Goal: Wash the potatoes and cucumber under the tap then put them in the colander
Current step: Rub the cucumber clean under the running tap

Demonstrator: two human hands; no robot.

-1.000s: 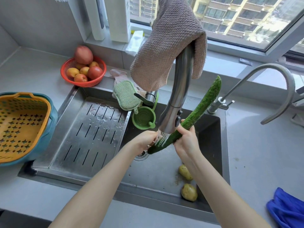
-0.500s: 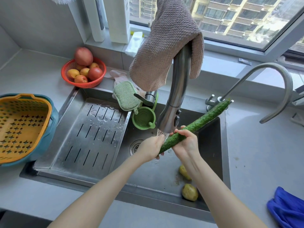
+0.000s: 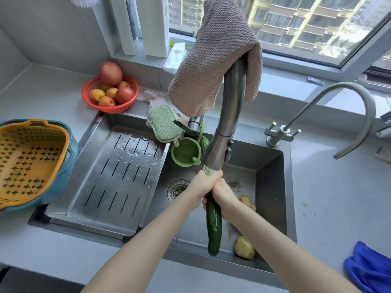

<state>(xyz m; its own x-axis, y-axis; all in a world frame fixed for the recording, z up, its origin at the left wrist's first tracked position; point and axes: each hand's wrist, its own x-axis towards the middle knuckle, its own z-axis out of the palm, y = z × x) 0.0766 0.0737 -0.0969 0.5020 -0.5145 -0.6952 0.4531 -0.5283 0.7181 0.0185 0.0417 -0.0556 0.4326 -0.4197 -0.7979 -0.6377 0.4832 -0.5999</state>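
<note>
Head view is showing both hands meeting under the spout of the tap (image 3: 227, 125), where water is running onto them. Left hand (image 3: 203, 183) and right hand (image 3: 223, 196) are each wrapping a closed grip around the upper end of the cucumber (image 3: 214, 225), which is hanging nearly upright with its lower tip pointing toward the near wall of the sink (image 3: 273, 172) (its top end is hidden inside the fingers). Two potatoes are lying on the sink floor: one potato (image 3: 247, 203) is sitting just beside the right wrist, and the other potato (image 3: 244, 247) is resting by the near right corner of the basin. A slotted drain tray (image 3: 118, 176) is covering the left part of the sink and is carrying water drops at its far edge. The colander (image 3: 29, 161), yellow inside a teal bowl, is standing on the desk (image 3: 330, 197) at its left edge, well apart from the hands. A brown cloth (image 3: 218, 66) is draping over the tap's neck, and a red basket of fruit (image 3: 110, 92) is sitting at the far left corner of the sink.
</note>
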